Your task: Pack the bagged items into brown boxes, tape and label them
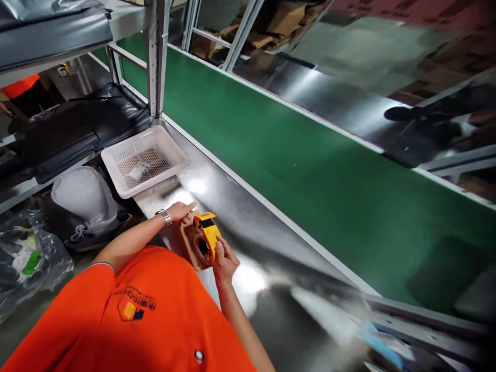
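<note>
My right hand (223,261) is closed round a yellow tape dispenser (206,235) and holds it against a small cardboard box (189,243) on the metal worktop (232,206). Resting on the box's far end is my left hand (180,211), with a metal watch on its wrist and the fingers stretched flat. My orange shirt fills the lower left of the view.
A white plastic basket (144,160) with a few small labels stands on the worktop beyond the box. A green conveyor belt (310,170) runs along the right. Black bags lie on a lower shelf (77,129) at left. Plastic bags (77,196) sit on the floor.
</note>
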Available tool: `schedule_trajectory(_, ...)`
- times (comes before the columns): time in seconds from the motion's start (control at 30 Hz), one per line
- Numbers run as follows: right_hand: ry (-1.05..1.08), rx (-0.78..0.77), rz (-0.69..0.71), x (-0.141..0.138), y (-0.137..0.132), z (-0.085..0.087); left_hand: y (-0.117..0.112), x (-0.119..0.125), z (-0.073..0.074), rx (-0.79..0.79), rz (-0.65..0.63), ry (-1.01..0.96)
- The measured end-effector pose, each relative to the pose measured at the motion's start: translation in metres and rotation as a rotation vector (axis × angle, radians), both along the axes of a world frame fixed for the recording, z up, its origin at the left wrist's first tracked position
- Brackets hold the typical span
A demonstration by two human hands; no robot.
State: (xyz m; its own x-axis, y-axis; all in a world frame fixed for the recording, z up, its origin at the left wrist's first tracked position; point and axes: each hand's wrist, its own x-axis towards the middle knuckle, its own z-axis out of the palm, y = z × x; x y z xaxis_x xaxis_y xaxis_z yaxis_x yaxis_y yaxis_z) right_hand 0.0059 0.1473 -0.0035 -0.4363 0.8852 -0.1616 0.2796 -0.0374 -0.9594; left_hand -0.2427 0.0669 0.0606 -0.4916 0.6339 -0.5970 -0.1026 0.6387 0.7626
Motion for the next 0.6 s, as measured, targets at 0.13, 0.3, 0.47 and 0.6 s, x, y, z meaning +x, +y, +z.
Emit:
schedule_trajectory(0.13, -0.028, 0.101, 0.059, 0.001, -0.001, 0.001, 0.008, 0.008, -0.009, -0.015, -0.067, -0.104)
schedule_trajectory(0.3, -0.011, 0.008, 0.13, -0.006, -0.002, 0.006, 0.008, -0.001, -0.024, -0.021, -0.066, 0.058)
schedule_trajectory(0.47, -0.069, -0.089, 0.26, -0.007, -0.003, 0.032, 0.009, -0.042, -0.036, -0.023, -0.04, 0.272)
schedule_trajectory(0.6, -0.181, -0.167, 0.235, 0.003, -0.009, 0.052, 0.01, -0.07, -0.055, -0.076, -0.044, 0.335)
